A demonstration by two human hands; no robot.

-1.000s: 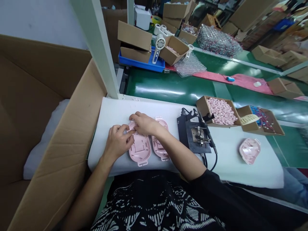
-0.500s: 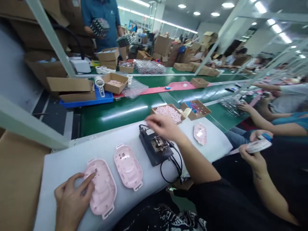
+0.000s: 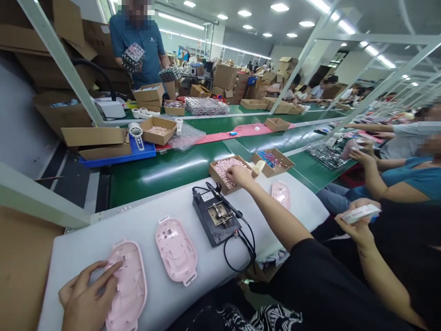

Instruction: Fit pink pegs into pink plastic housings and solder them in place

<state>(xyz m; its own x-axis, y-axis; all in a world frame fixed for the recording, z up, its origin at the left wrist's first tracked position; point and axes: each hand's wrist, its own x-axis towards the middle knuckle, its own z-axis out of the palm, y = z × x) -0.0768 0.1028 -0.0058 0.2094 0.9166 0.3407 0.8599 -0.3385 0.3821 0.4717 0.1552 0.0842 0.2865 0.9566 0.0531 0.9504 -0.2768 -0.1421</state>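
Observation:
My left hand (image 3: 87,294) lies on a pink plastic shell (image 3: 132,280), fingers apart and fingertips touching its upper inner side. A second pink shell (image 3: 176,250) rests beside it, inner face up. My right hand (image 3: 240,175) is over a cardboard box of small pink parts (image 3: 227,164), its fingers bent and pressed together among the parts. What those fingertips hold is hidden. Between the second shell and the box stands a black electric screwdriver controller (image 3: 215,216) with a metal fixture on top; a black pen-shaped tool (image 3: 223,198) with a cable lies across it.
A box of blue and red parts (image 3: 274,162) stands right of the pink parts. Another pink shell (image 3: 280,195) lies past my right forearm. The green conveyor (image 3: 165,165) runs behind the white worktop (image 3: 93,243). At right a co-worker's hands (image 3: 360,225) hold a white piece.
My right hand has moved from above the black controller to the box of small pink parts. My left hand stays on its shell. The view has shifted slightly.

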